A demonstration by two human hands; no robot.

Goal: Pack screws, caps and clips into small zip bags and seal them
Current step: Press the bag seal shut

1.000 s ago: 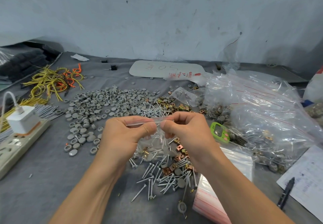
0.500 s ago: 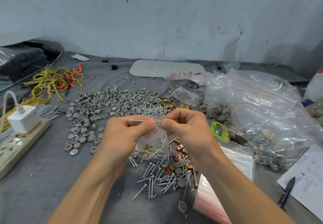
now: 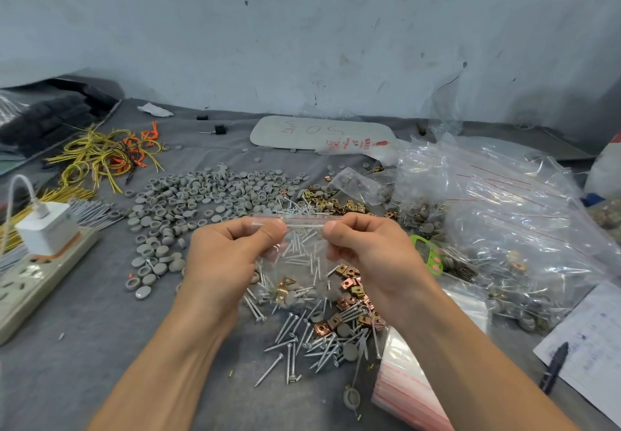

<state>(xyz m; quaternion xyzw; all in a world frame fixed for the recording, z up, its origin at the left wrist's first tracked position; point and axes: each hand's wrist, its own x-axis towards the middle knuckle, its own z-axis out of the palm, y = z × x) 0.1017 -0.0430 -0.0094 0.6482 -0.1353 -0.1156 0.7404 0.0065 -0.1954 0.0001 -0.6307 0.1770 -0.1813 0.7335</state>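
Nearest, a stack of empty bags lies at the right, just beside loose screws and copper clips on the grey table. Above them, the left hand and right hand each pinch a top corner of a small zip bag. It hangs upright off the table, partly filled with screws and clips. Beyond it lies a spread of grey caps.

Both hands on zip bag
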